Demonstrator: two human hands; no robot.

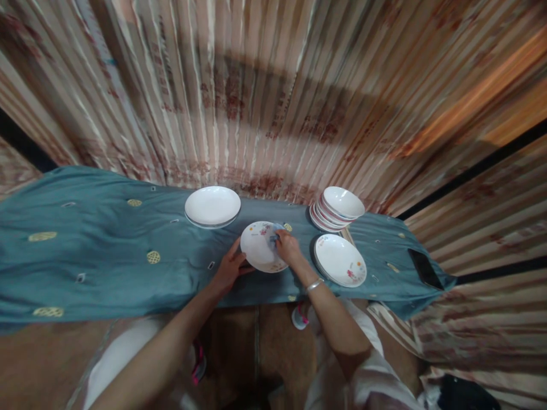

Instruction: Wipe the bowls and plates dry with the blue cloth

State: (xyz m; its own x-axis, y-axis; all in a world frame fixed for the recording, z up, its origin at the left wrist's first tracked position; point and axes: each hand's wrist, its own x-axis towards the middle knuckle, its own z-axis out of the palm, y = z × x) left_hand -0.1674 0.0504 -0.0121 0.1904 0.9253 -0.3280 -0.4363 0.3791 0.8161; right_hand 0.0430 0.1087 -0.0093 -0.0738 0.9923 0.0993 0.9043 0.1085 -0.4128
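A white plate [258, 253] with a flower print is tilted slightly over the cloth-covered table in front of me. My left hand [229, 267] grips its left rim, thumb on top and fingers beneath. On the plate's right side my right hand [287, 246] presses a bluish cloth [273, 236] against the surface, its fingers closed round it. To the right lies a stack of flowered plates [339, 261]. Plain white plates [212, 206] are stacked at the back left.
Several bowls [337, 208] are stacked at the back right. A black phone [425, 269] lies near the right end of the teal tablecloth [106, 250]. A pleated curtain [256, 102] hangs behind the table, with dark poles at both sides.
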